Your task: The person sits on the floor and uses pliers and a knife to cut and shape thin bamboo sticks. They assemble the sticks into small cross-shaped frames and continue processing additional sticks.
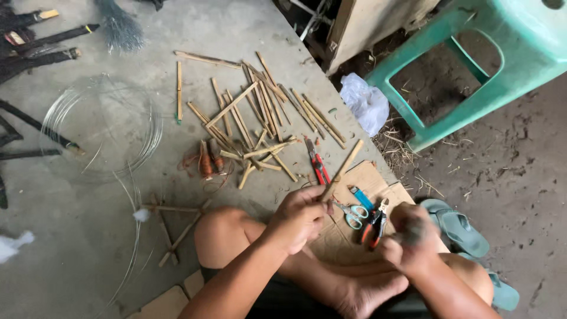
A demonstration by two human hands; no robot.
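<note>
My left hand (301, 215) grips the lower end of a bamboo stick (344, 168) that slants up to the right above a piece of cardboard (378, 177). My right hand (409, 236) is blurred and closed, to the right of the stick; what it holds is unclear. Between my hands, on the cardboard, lie teal-handled scissors (353, 214), red-handled pliers (374, 225) and a blue cutter (361, 197). My bare knees and a foot are at the bottom.
A heap of cut bamboo sticks (254, 118) covers the concrete floor ahead, with red shears (318, 162) and orange twine (205, 166). A wire coil (100, 127) lies left. A green plastic stool (490, 65), white bag (365, 103) and green sandals (458, 227) are right.
</note>
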